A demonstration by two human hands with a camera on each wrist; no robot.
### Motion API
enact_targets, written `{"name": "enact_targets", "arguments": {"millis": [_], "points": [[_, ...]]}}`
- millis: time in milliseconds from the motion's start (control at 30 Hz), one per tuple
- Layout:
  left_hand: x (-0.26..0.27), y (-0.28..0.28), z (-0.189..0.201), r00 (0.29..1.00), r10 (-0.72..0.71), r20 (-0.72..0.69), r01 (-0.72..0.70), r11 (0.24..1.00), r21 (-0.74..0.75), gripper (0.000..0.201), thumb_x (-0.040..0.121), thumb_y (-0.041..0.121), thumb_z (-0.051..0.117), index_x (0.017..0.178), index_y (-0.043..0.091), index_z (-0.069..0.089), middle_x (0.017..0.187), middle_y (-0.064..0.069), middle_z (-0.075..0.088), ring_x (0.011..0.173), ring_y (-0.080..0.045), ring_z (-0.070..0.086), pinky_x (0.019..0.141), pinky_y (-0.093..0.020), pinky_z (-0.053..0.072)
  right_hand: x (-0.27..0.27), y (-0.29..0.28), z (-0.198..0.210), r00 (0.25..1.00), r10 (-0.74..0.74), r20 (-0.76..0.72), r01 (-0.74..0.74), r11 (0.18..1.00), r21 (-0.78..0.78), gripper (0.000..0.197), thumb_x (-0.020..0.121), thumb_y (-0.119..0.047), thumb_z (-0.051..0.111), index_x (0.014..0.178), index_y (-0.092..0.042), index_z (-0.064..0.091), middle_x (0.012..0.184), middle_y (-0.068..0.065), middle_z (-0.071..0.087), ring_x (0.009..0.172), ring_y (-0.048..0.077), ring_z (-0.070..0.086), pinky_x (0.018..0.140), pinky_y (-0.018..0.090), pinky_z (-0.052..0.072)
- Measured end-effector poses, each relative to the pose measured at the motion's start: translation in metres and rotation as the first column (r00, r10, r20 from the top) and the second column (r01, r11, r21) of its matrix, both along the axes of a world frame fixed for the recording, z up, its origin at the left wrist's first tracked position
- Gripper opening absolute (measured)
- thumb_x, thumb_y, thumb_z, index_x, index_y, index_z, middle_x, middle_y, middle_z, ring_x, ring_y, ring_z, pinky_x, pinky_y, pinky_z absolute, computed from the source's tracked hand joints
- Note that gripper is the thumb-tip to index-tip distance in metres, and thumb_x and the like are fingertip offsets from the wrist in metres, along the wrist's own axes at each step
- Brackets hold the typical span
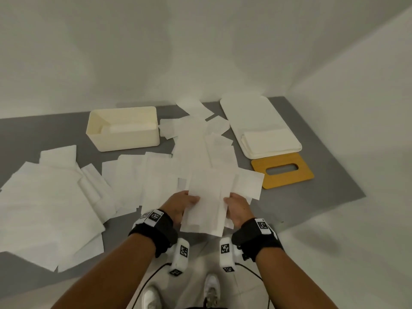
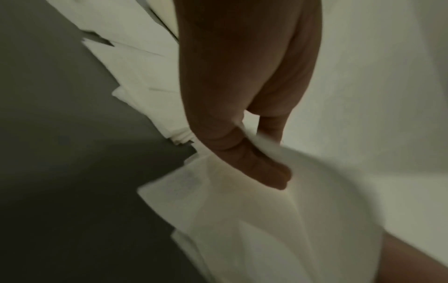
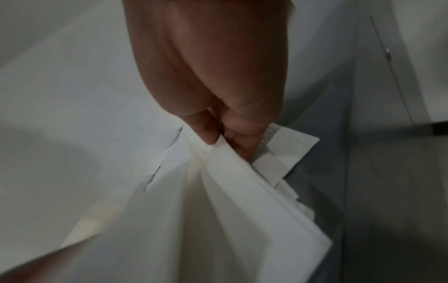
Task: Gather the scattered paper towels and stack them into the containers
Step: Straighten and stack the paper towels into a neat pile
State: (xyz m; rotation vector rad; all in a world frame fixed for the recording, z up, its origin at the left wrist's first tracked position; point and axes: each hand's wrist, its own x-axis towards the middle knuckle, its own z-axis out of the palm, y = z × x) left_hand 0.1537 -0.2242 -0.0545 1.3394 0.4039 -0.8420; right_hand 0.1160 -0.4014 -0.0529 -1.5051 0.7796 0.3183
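Both hands hold one bundle of white paper towels (image 1: 208, 197) above the grey mat's near edge. My left hand (image 1: 182, 202) pinches its left side, thumb on top; the left wrist view shows the fingers (image 2: 261, 168) pressed under the sheets (image 2: 266, 229). My right hand (image 1: 237, 207) pinches the right side, and the right wrist view shows thumb and fingers (image 3: 232, 132) clamped on the folded towels (image 3: 218, 210). Several loose towels (image 1: 156, 172) lie scattered over the mat. A cream open box (image 1: 123, 128) holding towels stands at the back left. A white flat container (image 1: 263, 128) with stacked towels lies at the back right.
A wooden lid (image 1: 282, 169) with a slot lies in front of the white container. Large sheets (image 1: 44, 208) cover the mat's left side. The grey mat (image 1: 334, 175) lies on a pale floor against white walls. My shoes (image 1: 211, 286) stand at the bottom.
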Motion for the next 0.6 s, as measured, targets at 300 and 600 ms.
{"name": "enact_targets", "arguments": {"millis": [300,600], "points": [[-0.011,-0.009,-0.006,0.986,-0.068,0.15,0.054,0.994,0.094,0.027,0.09,0.004,0.059,0.116,0.001,0.059,0.115,-0.017,0.066,0.107,-0.035,0.062,0.088,-0.042,0.054,0.005,0.009,0.002,0.994,0.1,-0.032,-0.099,0.995,0.033,0.036,0.098,-0.041,0.041,0.114,-0.015,0.06,0.109,0.008,0.067,0.1,0.028,0.064,0.088,0.042,0.053],[-0.012,-0.01,-0.014,0.953,-0.167,0.254,0.1,0.961,0.257,0.041,0.083,0.012,0.07,0.122,0.008,0.058,0.117,-0.009,0.066,0.108,-0.028,0.062,0.097,-0.046,0.05,0.002,0.002,0.005,0.995,0.084,-0.051,-0.083,0.996,0.026,0.037,0.103,-0.033,0.032,0.116,-0.01,0.057,0.114,0.017,0.064,0.095,0.029,0.061,0.084,0.04,0.051]]}}
